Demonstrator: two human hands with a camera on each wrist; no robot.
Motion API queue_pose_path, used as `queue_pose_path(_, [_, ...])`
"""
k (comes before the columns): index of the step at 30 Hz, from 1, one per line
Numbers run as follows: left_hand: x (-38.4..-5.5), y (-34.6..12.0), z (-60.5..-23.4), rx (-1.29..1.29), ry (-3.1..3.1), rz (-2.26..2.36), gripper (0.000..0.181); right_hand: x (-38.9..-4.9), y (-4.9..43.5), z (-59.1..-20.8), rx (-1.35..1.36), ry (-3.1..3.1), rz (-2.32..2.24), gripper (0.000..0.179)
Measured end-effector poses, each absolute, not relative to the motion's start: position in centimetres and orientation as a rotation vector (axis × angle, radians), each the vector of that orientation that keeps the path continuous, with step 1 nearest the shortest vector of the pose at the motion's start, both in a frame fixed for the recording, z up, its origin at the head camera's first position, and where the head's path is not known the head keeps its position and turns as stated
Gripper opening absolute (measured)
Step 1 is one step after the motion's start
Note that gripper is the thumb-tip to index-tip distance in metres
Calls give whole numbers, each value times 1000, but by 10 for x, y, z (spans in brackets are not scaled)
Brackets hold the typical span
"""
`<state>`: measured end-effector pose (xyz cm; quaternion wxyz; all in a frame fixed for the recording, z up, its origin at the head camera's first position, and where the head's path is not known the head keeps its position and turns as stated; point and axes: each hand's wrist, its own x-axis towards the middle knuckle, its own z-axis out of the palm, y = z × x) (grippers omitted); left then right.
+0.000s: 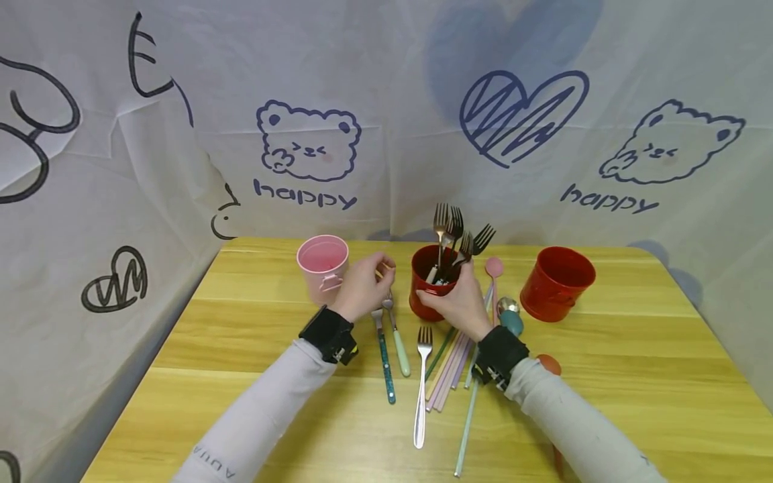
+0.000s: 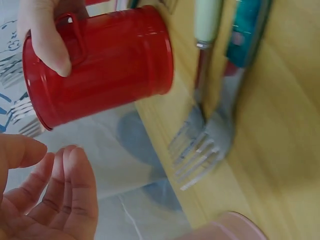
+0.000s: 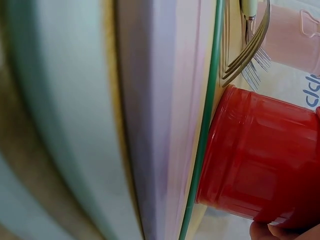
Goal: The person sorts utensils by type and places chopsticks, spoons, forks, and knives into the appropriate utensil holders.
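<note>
My right hand point(image 1: 461, 302) grips a red metal cup point(image 1: 425, 312) by its near rim. Several forks point(image 1: 443, 225) lean in that cup, tines up. Just left of it, my left hand point(image 1: 367, 285) hovers with loosely bent fingers and nothing between them; the left wrist view shows a gap between thumb and fingertips. Below the left hand lie a fork with a teal speckled handle point(image 1: 386, 369) and one with a pale green handle point(image 1: 401, 352). An all-silver fork point(image 1: 421, 396) lies in front of the cup.
A pink cup point(image 1: 323, 261) stands left, another red cup point(image 1: 552, 288) right. Pastel chopsticks point(image 1: 449, 372) lie beneath the right wrist, with a long pale green one point(image 1: 467, 429) nearer. A pink spoon point(image 1: 494, 268), a teal utensil point(image 1: 512, 322) and an orange-red spoon point(image 1: 548, 364) lie rightward.
</note>
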<state>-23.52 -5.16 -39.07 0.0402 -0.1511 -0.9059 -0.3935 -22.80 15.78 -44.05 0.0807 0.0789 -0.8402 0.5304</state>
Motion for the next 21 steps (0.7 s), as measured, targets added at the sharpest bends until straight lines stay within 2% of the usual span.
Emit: queue_pose_path(21, [-204, -73, -421, -559, -3041, -976, 5, -226, 158, -438, 229, -2513, 1606, 92])
